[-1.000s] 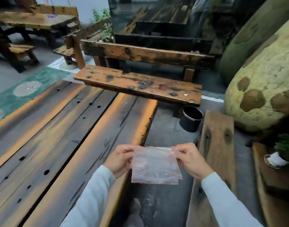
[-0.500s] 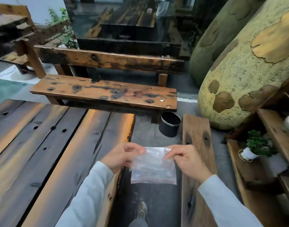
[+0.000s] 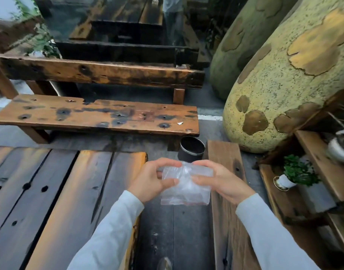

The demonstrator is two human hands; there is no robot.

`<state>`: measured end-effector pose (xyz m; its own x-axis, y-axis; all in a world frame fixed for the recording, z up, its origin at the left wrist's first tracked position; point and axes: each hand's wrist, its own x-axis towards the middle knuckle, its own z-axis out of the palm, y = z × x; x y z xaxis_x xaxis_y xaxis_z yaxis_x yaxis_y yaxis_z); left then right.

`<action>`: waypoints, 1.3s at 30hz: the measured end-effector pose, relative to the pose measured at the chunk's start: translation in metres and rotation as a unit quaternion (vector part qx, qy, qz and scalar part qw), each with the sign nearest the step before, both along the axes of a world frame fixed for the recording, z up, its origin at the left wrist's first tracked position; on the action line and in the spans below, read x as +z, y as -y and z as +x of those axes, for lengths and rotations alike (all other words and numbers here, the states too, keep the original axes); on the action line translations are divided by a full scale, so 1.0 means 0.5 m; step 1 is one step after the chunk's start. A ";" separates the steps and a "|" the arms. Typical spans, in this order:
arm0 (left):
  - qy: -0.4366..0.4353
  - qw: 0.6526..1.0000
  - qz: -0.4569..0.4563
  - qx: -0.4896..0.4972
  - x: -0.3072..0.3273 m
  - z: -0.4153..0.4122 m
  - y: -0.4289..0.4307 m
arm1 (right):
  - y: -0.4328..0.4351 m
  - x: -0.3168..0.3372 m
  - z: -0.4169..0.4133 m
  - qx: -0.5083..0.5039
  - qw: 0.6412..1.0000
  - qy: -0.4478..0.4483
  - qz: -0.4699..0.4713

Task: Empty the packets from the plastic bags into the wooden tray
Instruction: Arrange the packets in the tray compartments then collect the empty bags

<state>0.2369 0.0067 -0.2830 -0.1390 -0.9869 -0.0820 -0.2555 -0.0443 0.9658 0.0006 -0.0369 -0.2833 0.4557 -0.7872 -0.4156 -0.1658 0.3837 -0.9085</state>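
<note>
Two bare hands meet over the gap between the furniture, both pinched on one small clear plastic bag (image 3: pixel 185 189). The left hand (image 3: pixel 154 181) clamps the bag's upper left part between thumb and curled fingers; the right hand (image 3: pixel 221 182) clamps the upper right, its thumb pressed across the film toward the left thumb. Both arms wear pale grey long sleeves (image 3: pixel 112 232).

Held in the air, the bag hangs down from the grip, crumpled and bunched where the fingers squeeze it, flatter below. A thin red line runs along its lower edge. Whether anything is inside I cannot tell; the film looks cloudy and nearly see-through.

Just beyond the grip, on the dark floor, stands a round black metal bin (image 3: pixel 192 151), its mouth open and dark inside; its contents cannot be made out. To the left of the grip lies a broad dark plank table (image 3: pixel 50 191) with bolt holes. Right of the grip runs a narrow brown wooden board (image 3: pixel 225 221). Farther right, on wooden shelving (image 3: pixel 323 172), a small white pot holding a green leafy plant (image 3: pixel 295 174) sits. Beyond the bin stands a worn orange-brown wooden bench (image 3: pixel 101 115), and a large speckled yellow boulder-like form (image 3: pixel 284 84) rises at the right.
</note>
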 end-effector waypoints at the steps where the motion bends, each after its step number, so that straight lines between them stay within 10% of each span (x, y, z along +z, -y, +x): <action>1: -0.005 1.000 0.005 -0.002 -0.001 0.000 0.013 | 0.010 -0.004 -0.007 0.011 1.000 0.004 -0.004; 18: -0.067 0.995 0.077 0.005 -0.076 -0.086 0.334 | 0.319 -0.049 -0.067 -0.104 0.994 0.015 -0.044; 24: -0.030 0.995 0.093 0.000 -0.091 -0.123 0.472 | 0.445 -0.060 -0.132 0.006 0.997 0.010 -0.078; 39: -0.074 0.982 0.165 -0.055 -0.176 -0.097 0.783 | 0.732 -0.176 -0.142 -0.034 0.999 -0.003 0.036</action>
<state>0.1883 -0.3847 -0.3710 -0.2783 -0.8879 -0.3665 -0.1342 -0.3418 0.9301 -0.0704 -0.4029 -0.3713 0.4001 -0.7836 -0.4753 -0.1423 0.4592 -0.8769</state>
